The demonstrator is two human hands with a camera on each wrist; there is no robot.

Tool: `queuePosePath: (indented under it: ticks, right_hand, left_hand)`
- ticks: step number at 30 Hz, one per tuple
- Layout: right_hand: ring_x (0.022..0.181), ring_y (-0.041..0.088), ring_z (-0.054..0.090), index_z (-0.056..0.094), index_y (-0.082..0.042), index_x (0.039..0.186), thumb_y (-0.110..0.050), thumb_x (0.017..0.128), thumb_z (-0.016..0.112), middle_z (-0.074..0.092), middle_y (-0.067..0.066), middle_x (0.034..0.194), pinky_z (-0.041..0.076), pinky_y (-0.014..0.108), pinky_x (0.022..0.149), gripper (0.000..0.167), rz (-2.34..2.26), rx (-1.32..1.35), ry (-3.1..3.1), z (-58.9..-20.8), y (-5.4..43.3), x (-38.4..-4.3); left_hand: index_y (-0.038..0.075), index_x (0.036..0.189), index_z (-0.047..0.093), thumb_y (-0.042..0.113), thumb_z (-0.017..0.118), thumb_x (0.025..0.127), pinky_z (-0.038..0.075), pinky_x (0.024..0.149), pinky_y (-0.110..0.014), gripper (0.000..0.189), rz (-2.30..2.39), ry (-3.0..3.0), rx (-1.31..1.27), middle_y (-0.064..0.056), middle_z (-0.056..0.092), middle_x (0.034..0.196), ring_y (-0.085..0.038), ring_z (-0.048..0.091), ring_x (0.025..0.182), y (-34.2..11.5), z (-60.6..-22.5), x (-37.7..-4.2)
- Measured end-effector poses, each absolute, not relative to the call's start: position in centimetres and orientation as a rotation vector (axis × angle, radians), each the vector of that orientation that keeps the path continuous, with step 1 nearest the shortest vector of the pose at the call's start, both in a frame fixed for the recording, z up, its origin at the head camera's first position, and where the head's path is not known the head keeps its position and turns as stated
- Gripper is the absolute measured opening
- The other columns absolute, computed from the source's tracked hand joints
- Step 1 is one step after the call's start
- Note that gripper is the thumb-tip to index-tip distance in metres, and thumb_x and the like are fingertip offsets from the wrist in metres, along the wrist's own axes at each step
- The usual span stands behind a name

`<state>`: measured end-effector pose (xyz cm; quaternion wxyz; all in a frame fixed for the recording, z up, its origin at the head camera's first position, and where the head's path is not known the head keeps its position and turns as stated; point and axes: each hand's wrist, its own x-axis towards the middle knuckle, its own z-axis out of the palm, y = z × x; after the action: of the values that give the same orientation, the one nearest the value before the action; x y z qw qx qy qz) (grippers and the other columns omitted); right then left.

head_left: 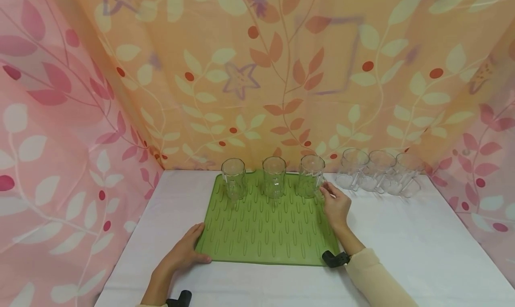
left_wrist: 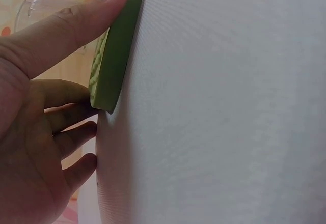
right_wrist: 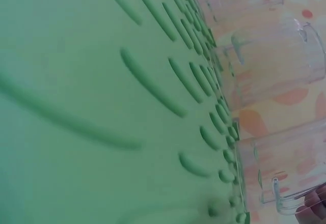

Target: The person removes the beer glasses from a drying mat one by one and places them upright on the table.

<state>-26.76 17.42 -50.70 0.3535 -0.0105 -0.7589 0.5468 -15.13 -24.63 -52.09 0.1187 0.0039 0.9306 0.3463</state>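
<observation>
left hand [head_left: 183, 250] around green mat's [head_left: 267, 235] corner, right hand [head_left: 336, 205] on glass mug [head_left: 311, 176]

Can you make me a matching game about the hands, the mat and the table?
Column one:
1. left hand
2. right hand
3. mat
4. table

Column two:
A. white
B. holds a glass mug
C. green
D. touches the mat around its near left corner

Right pairs: 1-D, 2-B, 3-C, 4-A
</observation>
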Motion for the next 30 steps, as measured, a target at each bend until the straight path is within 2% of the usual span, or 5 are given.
queuePosePath:
  ticks: [9, 11, 17, 23, 30]
  right_hand:
    - [0.077, -0.021, 0.058, 0.072, 0.014, 0.098, 0.009, 0.079, 0.073, 0.072, 0.029, 0.088, 0.046, -0.002, 0.069, 0.02, 1.367, 0.091, -1.946, -50.7, 19.1, -27.1]
    - [0.078, -0.021, 0.058, 0.071, 0.015, 0.098, 0.009, 0.079, 0.074, 0.072, 0.029, 0.087, 0.047, -0.002, 0.07, 0.02, 1.344, 0.115, -1.96, -50.6, 19.4, -26.9]
    - [0.076, 0.006, 0.072, 0.072, 0.013, 0.097, 0.006, 0.078, 0.075, 0.073, 0.027, 0.085, 0.049, 0.0, 0.069, 0.02, 1.283, 0.164, -1.992, -50.4, 20.4, -26.4]
    - [0.079, -0.019, 0.06, 0.073, 0.013, 0.094, 0.012, 0.074, 0.076, 0.072, 0.027, 0.084, 0.047, -0.001, 0.069, 0.02, 1.255, 0.219, -1.983, -49.8, 21.2, -25.8]
    - [0.081, -0.019, 0.061, 0.073, 0.012, 0.094, 0.014, 0.073, 0.075, 0.072, 0.027, 0.085, 0.048, 0.0, 0.07, 0.021, 1.255, 0.244, -1.984, -49.0, 21.8, -25.1]
  left_hand:
    - [-0.003, 0.15, 0.029, 0.026, 0.092, 0.057, 0.025, 0.115, -0.063, 0.117, 1.008, 2.729, 0.015, -0.025, 0.027, 0.157, -0.047, 0.024, 0.144, -24.6, -51.9, -15.0]
    - [-0.003, 0.15, 0.029, 0.026, 0.092, 0.057, 0.026, 0.115, -0.063, 0.116, 1.004, 2.731, 0.013, -0.025, 0.027, 0.157, -0.047, 0.024, 0.144, -24.6, -51.8, -15.0]
    - [-0.004, 0.15, 0.029, 0.028, 0.092, 0.057, 0.025, 0.115, -0.064, 0.117, 0.993, 2.727, 0.014, -0.026, 0.026, 0.157, -0.048, 0.023, 0.144, -24.5, -51.8, -15.0]
    - [-0.003, 0.151, 0.029, 0.027, 0.092, 0.057, 0.025, 0.115, -0.063, 0.117, 0.99, 2.728, 0.001, -0.025, 0.027, 0.157, -0.047, 0.024, 0.144, -24.5, -51.9, -14.9]
    - [-0.003, 0.151, 0.029, 0.028, 0.092, 0.057, 0.025, 0.115, -0.064, 0.118, 0.999, 2.73, 0.004, -0.026, 0.026, 0.157, -0.047, 0.023, 0.144, -24.5, -51.9, -15.0]
